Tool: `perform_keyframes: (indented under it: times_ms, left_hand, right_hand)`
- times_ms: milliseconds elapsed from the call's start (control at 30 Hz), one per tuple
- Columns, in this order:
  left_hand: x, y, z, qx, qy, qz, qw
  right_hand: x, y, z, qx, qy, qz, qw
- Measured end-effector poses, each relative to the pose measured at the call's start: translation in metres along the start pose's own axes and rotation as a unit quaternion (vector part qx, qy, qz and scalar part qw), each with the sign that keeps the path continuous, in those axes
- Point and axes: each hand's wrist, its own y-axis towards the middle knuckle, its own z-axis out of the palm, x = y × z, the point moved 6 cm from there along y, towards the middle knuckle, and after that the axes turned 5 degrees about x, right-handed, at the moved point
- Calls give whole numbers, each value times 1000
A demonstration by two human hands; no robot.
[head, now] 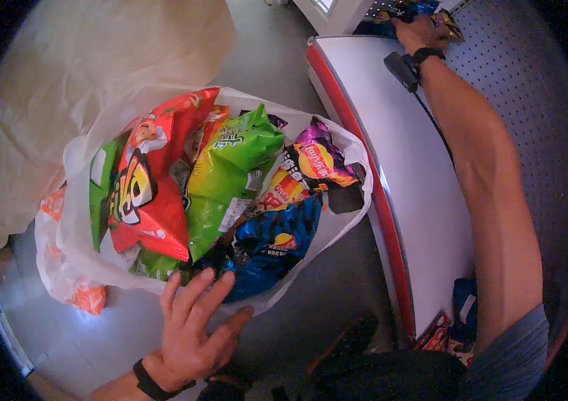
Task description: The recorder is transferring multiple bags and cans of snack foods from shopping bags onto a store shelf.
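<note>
A white plastic bag (77,220) stands wide-mouthed before me, full of snack packets. A red packet (163,200), a green chip bag (228,170), a blue chip bag (274,245) and a purple-black Lay's bag (318,155) lie in it. My left hand (193,321) rests at the bag's near rim, its fingers spread over the edge by the packets. At the upper right, my right hand (421,34) reaches among dark and gold snack packets (446,24) on a white shelf (364,75). Its fingertips are partly hidden, so a grip cannot be made out.
A red-edged strip (364,150) fronts the shelf, close to the bag. Perforated metal panel (529,115) backs it. More packets (436,331) sit at its near end. Brown sheeting (113,45) covers the upper left. A white post (331,17) stands at the top.
</note>
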Motion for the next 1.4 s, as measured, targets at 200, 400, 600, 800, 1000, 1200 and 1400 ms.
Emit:
perform_keyframes:
  times_ms: [200,400,600,800,1000,1200,1400]
  left_hand:
    - [1,-5,-3,6,9,-12,1000]
    - [-3,-1,-8,11,0,-6,1000]
    - [-3,-4,-8,-2,0,-2,1000]
    - [1,-7,-14,-12,9,18,1000]
    - [5,1,-17,14,30,28,999]
    - [9,3,-3,62,132,62,987]
    - [7,-6,-7,56,201,69,976]
  right_hand:
    - [18,-27,-3,112,-30,-9,993]
    - [9,-35,-49,45,-31,-26,998]
    - [-37,-43,-51,-31,137,7,990]
    - [-88,-78,-64,-38,233,34,971]
    - [-115,-177,-119,130,395,108,903]
    - [-60,-277,-174,258,753,203,570]
    - [30,-331,-252,353,802,128,465]
